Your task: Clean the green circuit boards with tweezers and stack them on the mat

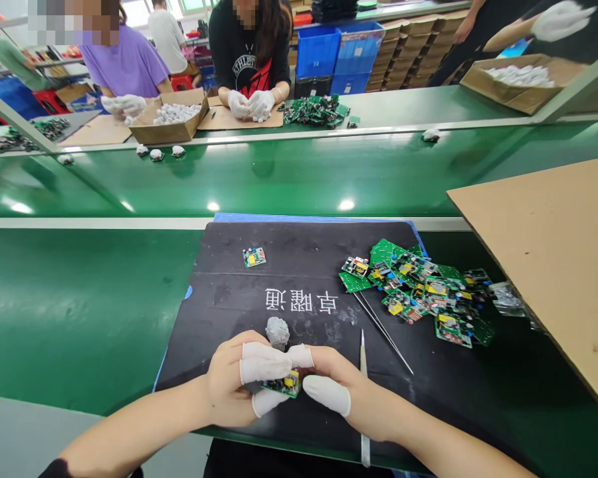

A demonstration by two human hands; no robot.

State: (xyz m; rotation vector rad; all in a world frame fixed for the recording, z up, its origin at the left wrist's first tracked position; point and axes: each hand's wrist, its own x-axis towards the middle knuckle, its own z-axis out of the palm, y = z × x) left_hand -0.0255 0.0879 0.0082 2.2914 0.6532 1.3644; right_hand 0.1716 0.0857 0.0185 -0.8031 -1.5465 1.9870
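Observation:
My left hand [239,378], with white finger cots on its fingers and thumb, grips a small green circuit board [290,383] bearing a yellow component. Its fingers cover much of the board's upper side. Close to the board's right edge is my right hand [333,385], also in finger cots. Its index finger reaches the left fingertips, and its thumb stands apart from that finger with nothing visible between them. Just beyond the fingers sits a lump of grey putty [278,332] on the black mat [219,318].
A pile of circuit boards [428,285] lies right, near metal tweezers [386,335] and a slim pale tool [363,398]. One single board [254,257] is at the mat's back left. A cardboard sheet [553,252] juts in. Co-workers in white gloves [252,105] sit across the green conveyor [279,179].

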